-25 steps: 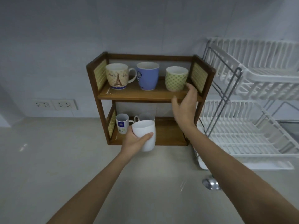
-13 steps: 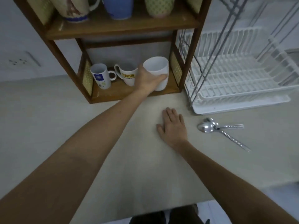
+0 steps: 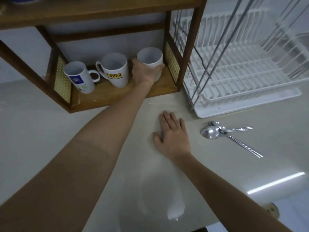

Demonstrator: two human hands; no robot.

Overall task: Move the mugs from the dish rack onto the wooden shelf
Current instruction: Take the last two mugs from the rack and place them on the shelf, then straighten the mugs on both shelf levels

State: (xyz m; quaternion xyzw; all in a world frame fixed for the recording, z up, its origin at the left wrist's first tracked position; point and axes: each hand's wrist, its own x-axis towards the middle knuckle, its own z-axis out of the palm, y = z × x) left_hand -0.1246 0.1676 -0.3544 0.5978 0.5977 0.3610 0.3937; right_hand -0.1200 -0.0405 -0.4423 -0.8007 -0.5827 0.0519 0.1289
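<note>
My left hand [image 3: 144, 73] is wrapped around a plain white mug [image 3: 150, 56] standing on the lower board of the wooden shelf [image 3: 117, 96], at its right end. To its left stand a white mug with a yellow label [image 3: 115, 70] and a white mug with a blue print [image 3: 78, 78]. My right hand [image 3: 172, 133] lies flat on the counter, fingers spread, holding nothing. The white dish rack [image 3: 242, 69] stands right of the shelf with no mugs showing in it.
Two or three metal spoons [image 3: 222, 133] lie on the pale counter [image 3: 50, 131] right of my right hand, in front of the rack's drip tray [image 3: 250, 104]. The shelf's upper board [image 3: 100, 10] crosses the top of the view.
My left hand has carried the white mug deeper onto the lower board, down to its right end. The right hand has come down from the upper shelf and rests on the counter.
</note>
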